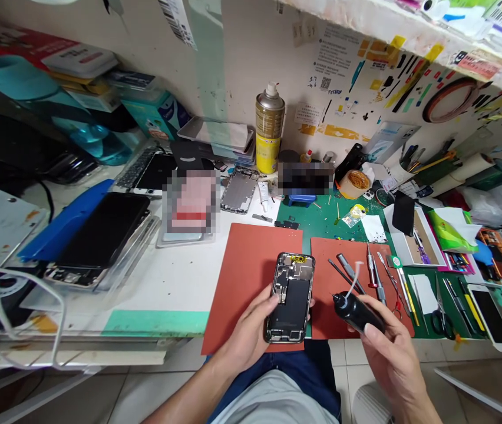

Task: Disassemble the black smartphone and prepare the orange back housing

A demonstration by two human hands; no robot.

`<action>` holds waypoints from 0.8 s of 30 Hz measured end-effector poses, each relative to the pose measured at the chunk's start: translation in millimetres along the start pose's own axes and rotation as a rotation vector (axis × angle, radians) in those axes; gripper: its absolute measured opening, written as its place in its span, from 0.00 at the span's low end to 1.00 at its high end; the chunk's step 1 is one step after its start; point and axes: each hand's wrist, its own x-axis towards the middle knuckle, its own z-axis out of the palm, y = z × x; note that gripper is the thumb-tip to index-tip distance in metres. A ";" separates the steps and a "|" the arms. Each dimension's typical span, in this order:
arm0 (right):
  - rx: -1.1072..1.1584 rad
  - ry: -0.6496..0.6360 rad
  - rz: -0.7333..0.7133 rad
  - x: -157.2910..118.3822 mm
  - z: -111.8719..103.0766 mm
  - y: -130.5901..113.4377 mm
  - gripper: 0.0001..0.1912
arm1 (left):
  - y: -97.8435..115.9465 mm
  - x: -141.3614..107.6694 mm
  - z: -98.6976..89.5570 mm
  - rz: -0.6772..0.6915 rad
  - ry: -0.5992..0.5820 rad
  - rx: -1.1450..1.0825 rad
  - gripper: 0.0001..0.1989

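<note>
An opened phone body (297, 300), its inner parts and dark battery showing, is held upright over the red mat by my left hand (253, 324). My left thumb lies on its left edge, and fingertips show at the right edge. To its right, my right hand (390, 347) is wrapped round a small black bottle (359, 313). The bottle's dark tip points left, and a thin pale strip or tube stands up from it. Bottle and phone are apart.
Behind the bottle lie tweezers and screwdrivers (372, 268) on a second red mat (330, 247). Scissors (442, 315) and a white phone (494, 318) are farther right. A spray can (269, 129) stands at the wall. Large dark-screened device (105, 229) at left.
</note>
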 end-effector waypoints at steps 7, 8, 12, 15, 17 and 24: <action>0.216 -0.049 0.145 -9.8 11.3 16.4 0.21 | 4.8 6.3 -0.2 -0.042 0.078 -0.160 0.31; 0.217 -0.053 0.149 -10.9 11.4 17.0 0.20 | 5.1 6.9 -0.1 -0.034 0.086 -0.177 0.31; 0.169 -0.066 0.139 -14.6 7.9 24.5 0.20 | 6.3 8.3 0.5 -0.025 0.110 -0.201 0.30; 0.125 -0.079 0.141 -17.3 4.8 33.2 0.21 | 6.8 8.5 0.6 -0.010 0.112 -0.205 0.30; 0.084 -0.051 0.124 -19.9 3.8 37.5 0.23 | 7.2 8.4 0.8 -0.005 0.111 -0.214 0.30; -0.259 0.024 -0.007 -33.2 1.1 32.8 0.24 | 8.8 7.7 1.6 -0.001 0.143 -0.226 0.31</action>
